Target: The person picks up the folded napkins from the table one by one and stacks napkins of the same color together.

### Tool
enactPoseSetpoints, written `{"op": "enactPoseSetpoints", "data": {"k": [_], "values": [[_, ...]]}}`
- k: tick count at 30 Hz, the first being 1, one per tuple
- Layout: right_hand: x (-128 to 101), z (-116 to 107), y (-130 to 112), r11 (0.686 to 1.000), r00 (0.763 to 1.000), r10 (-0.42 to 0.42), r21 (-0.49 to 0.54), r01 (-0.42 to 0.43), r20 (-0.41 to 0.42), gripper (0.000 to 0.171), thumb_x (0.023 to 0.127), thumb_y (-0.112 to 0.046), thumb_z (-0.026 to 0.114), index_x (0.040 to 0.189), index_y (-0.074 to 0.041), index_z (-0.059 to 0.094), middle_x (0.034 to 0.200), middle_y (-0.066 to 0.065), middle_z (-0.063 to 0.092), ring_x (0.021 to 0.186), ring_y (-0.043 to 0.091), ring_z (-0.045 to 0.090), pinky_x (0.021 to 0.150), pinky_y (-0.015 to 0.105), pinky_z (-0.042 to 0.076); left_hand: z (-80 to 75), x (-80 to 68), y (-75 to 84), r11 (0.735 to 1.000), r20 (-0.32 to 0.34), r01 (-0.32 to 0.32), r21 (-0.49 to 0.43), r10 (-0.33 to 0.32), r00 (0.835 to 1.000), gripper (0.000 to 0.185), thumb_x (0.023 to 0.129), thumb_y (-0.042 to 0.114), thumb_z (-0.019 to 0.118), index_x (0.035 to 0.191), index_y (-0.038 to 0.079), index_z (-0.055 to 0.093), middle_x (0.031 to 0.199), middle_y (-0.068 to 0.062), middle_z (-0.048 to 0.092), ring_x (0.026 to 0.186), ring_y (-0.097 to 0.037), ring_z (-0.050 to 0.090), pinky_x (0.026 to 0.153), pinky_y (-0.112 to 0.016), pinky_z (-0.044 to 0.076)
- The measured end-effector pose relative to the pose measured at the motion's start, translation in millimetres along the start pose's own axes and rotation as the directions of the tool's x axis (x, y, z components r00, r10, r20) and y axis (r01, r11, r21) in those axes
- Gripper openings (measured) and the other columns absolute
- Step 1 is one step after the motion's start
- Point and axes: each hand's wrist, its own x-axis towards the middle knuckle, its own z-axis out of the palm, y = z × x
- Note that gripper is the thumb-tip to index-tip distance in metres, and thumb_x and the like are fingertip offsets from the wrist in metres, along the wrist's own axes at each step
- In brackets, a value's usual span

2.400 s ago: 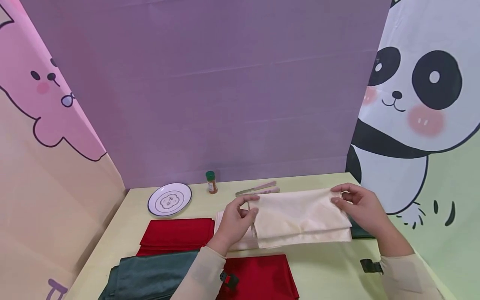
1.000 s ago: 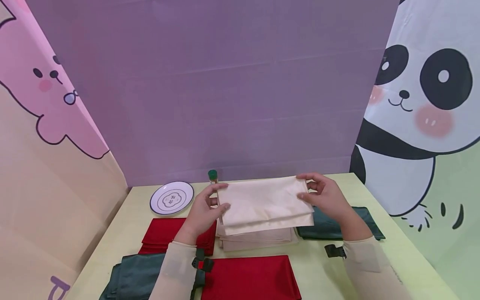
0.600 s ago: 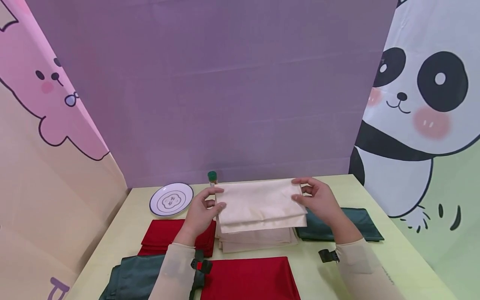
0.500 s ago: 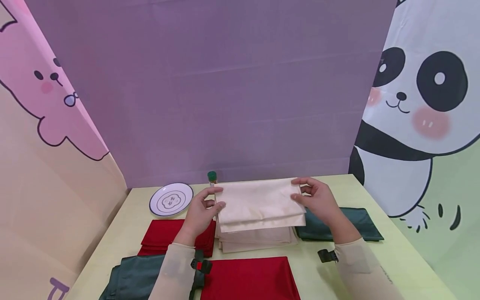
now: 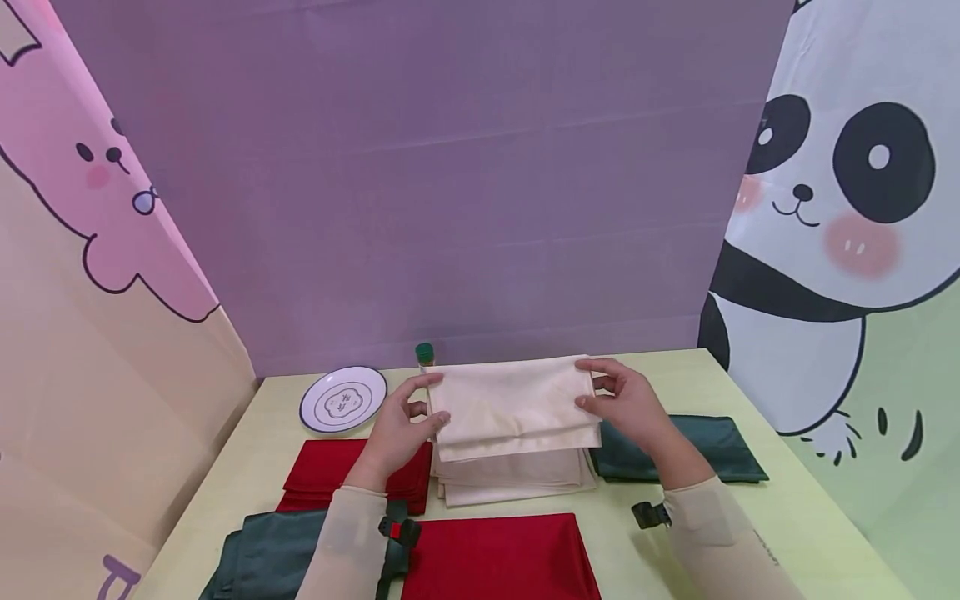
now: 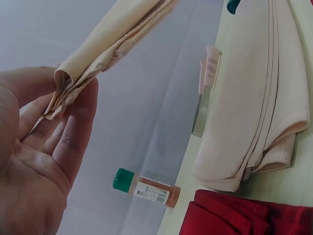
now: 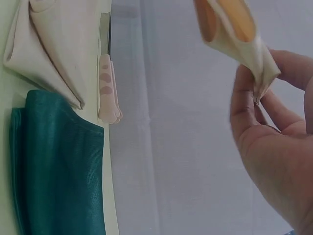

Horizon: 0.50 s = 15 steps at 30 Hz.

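Both hands hold a folded cream cloth [image 5: 510, 404] stretched between them, raised above a stack of folded pale cloths [image 5: 517, 483]. My left hand [image 5: 397, 429] pinches its left end between thumb and fingers. The right end is pinched by my right hand [image 5: 633, 408]. Seen end-on in the left wrist view, the held cloth [image 6: 112, 41] shows several layers gathered at the fingertips. In the right wrist view the folds of the held cloth [image 7: 249, 54] gape above the pinch. The held cloth covers the back of the pale stack in the head view.
Red cloths lie left [image 5: 352, 467] and front [image 5: 502, 558]; dark green ones lie front left [image 5: 273, 554] and right [image 5: 705, 446]. Behind are a white plate [image 5: 343, 400], a green-capped jar [image 5: 425, 354] and metal utensils with pink paw-shaped handles [image 7: 106, 93].
Both hands have carried the cream cloth leftward, from over the right side to above the pale stack. In the last half second the right hand shifts slightly further left.
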Motion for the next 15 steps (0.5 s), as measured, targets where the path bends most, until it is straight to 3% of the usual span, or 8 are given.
{"op": "enactPoseSetpoints", "data": {"k": [6,10,15], "values": [[1,1,6,0.999,0.998,-0.021,-0.023,0.022,0.051,0.064,0.093,-0.003,0.079,0.151,-0.009,0.054,0.151,0.015,0.048,0.106,0.023,0.064,0.075,0.027,0.058,-2.7,-0.7,-1.2,1.000,0.016,0.013,0.011,-0.013,1.000,0.065,0.095,0.000,0.075,0.152,0.019,0.052,0.147,-0.011,0.050,0.096,-0.028,0.071,0.078,-0.035,0.063],[1,3,8,1.000,0.998,-0.010,-0.022,0.012,0.063,0.065,0.093,-0.003,0.078,0.152,-0.009,0.053,0.144,0.018,0.051,0.102,0.023,0.065,0.071,0.027,0.056,-3.4,-0.1,-4.6,1.000,0.031,0.017,0.001,-0.017,0.999,0.067,0.095,-0.003,0.074,0.154,0.015,0.050,0.144,-0.016,0.051,0.097,-0.025,0.072,0.077,-0.035,0.063],[2,5,10,0.999,0.998,0.033,-0.036,-0.031,0.057,0.065,0.094,-0.004,0.078,0.153,-0.008,0.052,0.134,0.019,0.056,0.098,0.024,0.064,0.068,0.029,0.055,-4.4,1.4,-13.2,0.999,0.024,0.030,0.034,-0.030,0.999,0.065,0.094,0.000,0.077,0.152,0.014,0.052,0.143,-0.015,0.052,0.086,-0.020,0.069,0.071,-0.028,0.059]]}}
